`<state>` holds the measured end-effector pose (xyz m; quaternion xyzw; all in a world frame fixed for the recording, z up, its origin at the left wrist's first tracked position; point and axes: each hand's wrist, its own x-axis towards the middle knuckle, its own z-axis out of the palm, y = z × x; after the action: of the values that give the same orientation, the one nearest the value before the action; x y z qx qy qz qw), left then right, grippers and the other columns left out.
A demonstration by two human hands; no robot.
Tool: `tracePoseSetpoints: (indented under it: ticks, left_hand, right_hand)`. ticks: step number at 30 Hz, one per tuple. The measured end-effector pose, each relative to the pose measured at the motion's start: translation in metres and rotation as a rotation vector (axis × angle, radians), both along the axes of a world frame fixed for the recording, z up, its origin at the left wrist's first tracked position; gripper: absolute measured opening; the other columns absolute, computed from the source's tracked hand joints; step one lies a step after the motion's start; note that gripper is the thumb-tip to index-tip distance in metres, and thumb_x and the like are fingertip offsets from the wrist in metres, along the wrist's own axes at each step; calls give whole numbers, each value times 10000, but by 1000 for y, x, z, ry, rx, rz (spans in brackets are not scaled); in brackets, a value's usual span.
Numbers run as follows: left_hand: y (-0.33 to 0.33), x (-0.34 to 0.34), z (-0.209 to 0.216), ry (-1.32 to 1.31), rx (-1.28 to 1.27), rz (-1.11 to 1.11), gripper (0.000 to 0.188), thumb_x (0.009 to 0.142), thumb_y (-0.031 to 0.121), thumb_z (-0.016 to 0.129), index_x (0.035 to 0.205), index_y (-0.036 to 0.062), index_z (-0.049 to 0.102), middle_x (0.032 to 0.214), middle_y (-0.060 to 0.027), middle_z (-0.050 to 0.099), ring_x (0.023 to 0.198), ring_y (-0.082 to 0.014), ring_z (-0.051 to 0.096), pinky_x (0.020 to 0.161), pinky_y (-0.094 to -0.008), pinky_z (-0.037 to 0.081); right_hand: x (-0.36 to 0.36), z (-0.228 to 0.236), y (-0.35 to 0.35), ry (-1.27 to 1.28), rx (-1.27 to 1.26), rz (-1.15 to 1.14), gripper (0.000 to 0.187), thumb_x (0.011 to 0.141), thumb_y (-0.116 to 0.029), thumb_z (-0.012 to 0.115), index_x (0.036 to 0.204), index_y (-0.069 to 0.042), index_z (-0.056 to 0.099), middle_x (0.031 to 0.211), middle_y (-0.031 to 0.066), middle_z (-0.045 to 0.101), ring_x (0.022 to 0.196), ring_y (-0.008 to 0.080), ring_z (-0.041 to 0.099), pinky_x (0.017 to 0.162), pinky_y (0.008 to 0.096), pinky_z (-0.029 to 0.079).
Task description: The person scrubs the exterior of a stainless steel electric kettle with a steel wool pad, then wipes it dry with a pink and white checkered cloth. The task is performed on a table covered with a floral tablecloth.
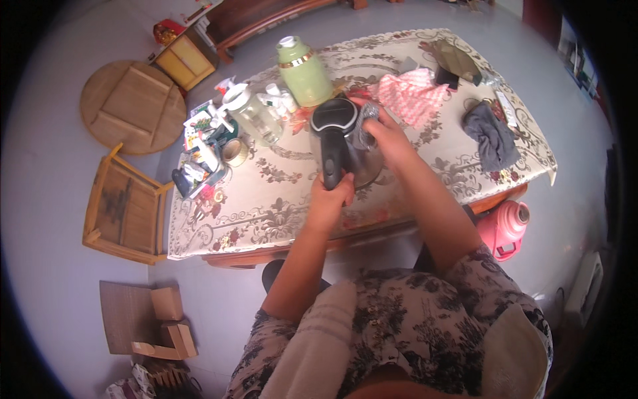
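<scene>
An electric kettle with a silver body and a black lid and handle stands at the middle of the table. My left hand is closed around the lower end of its handle. My right hand grips a grey, shiny wad that looks like a steel wool scourer. It is pressed against the kettle's upper right side, just beside the lid. The fingertips of the right hand are partly hidden behind the scourer. Right behind the kettle is a pale green thermos flask.
A patterned cloth covers the table. Left of the kettle are a clear jug, a roll of tape and cluttered small items. To the right lie a pink checked cloth and a dark grey cloth. A pink flask stands below the right edge.
</scene>
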<state>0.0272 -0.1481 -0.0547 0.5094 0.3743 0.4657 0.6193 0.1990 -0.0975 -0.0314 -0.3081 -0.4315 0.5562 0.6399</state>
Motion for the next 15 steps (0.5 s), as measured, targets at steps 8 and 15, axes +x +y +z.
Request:
tracePoseSetpoints:
  ticks: [8, 15]
  left_hand:
    - [2, -1, 4, -85, 27, -6, 66, 898, 33, 550, 916, 38, 487, 576, -48, 473, 482, -136, 435, 468, -280, 360]
    - [3, 3, 6, -71, 89, 37, 65, 908, 61, 555, 888, 26, 503, 572, -56, 496, 488, -143, 459, 469, -287, 377]
  right_hand:
    - [18, 17, 65, -1, -292, 152, 223, 887, -228, 552, 1094, -181, 619, 927, -7, 621, 791, 90, 591, 517, 266, 474]
    - [-10, -33, 67, -205, 171, -270, 407, 915, -233, 488, 1281, -64, 544, 1049, 63, 646, 937, 168, 599, 822, 289, 497]
